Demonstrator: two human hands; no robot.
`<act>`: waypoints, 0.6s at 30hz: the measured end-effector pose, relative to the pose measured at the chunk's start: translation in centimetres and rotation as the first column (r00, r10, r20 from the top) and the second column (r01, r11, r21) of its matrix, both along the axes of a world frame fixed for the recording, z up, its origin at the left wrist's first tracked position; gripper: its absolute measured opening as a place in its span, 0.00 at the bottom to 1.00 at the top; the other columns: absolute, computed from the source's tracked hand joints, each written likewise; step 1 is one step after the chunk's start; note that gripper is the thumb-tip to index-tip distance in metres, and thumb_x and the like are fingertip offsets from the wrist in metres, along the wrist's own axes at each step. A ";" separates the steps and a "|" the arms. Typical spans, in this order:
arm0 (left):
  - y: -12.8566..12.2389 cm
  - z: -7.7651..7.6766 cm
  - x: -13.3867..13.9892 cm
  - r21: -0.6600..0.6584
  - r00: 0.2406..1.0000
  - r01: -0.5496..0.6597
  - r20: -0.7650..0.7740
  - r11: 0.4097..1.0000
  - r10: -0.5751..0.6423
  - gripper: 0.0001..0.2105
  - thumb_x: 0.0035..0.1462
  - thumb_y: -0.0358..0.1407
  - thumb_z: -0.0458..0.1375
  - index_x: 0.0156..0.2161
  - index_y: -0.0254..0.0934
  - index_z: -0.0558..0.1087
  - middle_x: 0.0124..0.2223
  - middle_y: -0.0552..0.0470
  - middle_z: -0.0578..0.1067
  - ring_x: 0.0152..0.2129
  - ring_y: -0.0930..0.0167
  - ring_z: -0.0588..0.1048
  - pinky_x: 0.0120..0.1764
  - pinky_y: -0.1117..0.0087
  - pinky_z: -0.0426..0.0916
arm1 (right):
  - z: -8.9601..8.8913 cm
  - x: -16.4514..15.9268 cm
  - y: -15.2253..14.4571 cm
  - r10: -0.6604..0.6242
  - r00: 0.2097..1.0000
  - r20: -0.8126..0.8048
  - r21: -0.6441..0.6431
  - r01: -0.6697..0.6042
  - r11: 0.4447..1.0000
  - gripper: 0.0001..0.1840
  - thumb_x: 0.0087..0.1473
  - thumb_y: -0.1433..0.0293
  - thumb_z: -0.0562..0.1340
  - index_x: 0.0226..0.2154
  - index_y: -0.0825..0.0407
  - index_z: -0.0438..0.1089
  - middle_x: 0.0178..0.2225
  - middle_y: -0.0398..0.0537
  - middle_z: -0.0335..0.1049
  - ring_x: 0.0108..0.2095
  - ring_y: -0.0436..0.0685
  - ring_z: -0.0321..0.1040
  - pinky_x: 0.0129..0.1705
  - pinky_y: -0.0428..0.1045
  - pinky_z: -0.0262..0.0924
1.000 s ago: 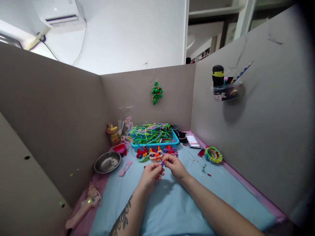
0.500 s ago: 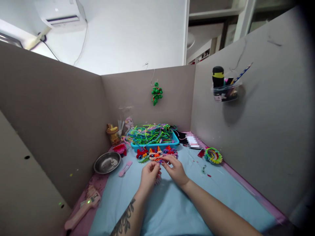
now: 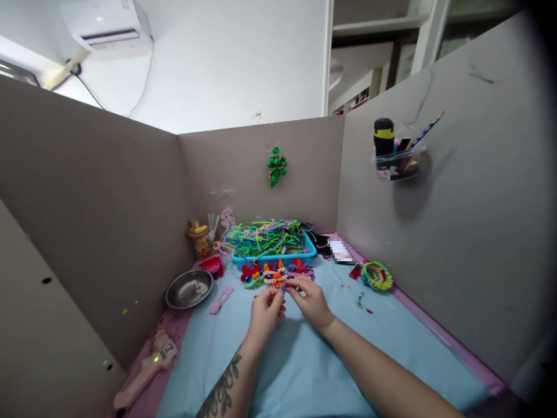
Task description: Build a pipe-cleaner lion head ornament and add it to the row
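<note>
My left hand [image 3: 264, 313] is closed in a pinch on a small pipe-cleaner craft piece [image 3: 282, 316], whose pink, coiled part shows beside the palm. Thumb and forefinger of my right hand [image 3: 311, 303] meet the same piece at its blue and purple top. Most of it is hidden by my fingers. Just beyond, several colourful fuzzy figures stand in a row: a red and green one [image 3: 252, 276], an orange and cream one [image 3: 274, 275] and a red and purple one [image 3: 300, 268].
Behind the figures stands a blue tray [image 3: 274, 259] heaped with pipe cleaners [image 3: 270, 238]. A metal bowl [image 3: 185, 296] with small white pieces, a pink clip-like item [image 3: 221, 299] and a glue gun [image 3: 148, 371] lie left. A yellow-green coiled ring [image 3: 376, 276] rests right. Grey partitions enclose the table.
Both hands stay in nearly the same place. My fingers shift very slightly on the piece, and the pink coiled part shows at a slightly different angle.
</note>
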State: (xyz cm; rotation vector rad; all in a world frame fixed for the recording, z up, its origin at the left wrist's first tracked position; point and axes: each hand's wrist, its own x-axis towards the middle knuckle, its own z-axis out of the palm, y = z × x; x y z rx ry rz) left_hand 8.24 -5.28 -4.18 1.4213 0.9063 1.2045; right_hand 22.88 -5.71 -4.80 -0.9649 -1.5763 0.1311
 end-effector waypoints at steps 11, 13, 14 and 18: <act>0.3 -0.6 0.0 0.067 0.999 -0.048 -0.009 0.997 0.048 0.13 0.50 0.45 0.57 0.30 0.34 0.68 0.20 0.56 0.69 0.15 0.76 0.66 0.20 0.76 0.59 | 0.2 -0.4 -0.1 0.094 0.961 -0.259 -0.181 -0.144 0.973 0.13 0.49 0.67 0.62 0.41 0.49 0.70 0.37 0.50 0.73 0.37 0.57 0.69 0.37 0.51 0.64; 0.4 -0.8 -0.1 0.100 0.996 -0.081 -0.015 0.992 0.083 0.13 0.50 0.44 0.57 0.32 0.34 0.69 0.22 0.55 0.70 0.18 0.75 0.68 0.23 0.76 0.61 | 0.0 -0.5 0.2 0.155 0.923 -0.352 -0.237 -0.248 0.940 0.16 0.48 0.66 0.63 0.42 0.51 0.69 0.38 0.51 0.71 0.38 0.57 0.68 0.37 0.50 0.63; 0.4 -0.8 -0.1 0.115 0.995 -0.091 -0.026 0.989 0.095 0.12 0.50 0.43 0.57 0.32 0.34 0.69 0.23 0.54 0.71 0.19 0.75 0.69 0.24 0.76 0.61 | -0.1 -0.6 0.4 0.186 0.907 -0.377 -0.251 -0.293 0.922 0.15 0.47 0.65 0.63 0.40 0.52 0.69 0.38 0.50 0.70 0.38 0.57 0.68 0.38 0.50 0.62; 0.4 -0.9 -0.2 0.160 0.992 -0.087 -0.075 0.983 0.101 0.11 0.51 0.41 0.57 0.33 0.33 0.70 0.24 0.53 0.72 0.20 0.74 0.69 0.25 0.75 0.63 | -0.4 -0.4 1.0 0.269 0.870 -0.412 -0.256 -0.395 0.882 0.10 0.47 0.64 0.64 0.30 0.54 0.70 0.32 0.47 0.68 0.35 0.55 0.65 0.38 0.49 0.60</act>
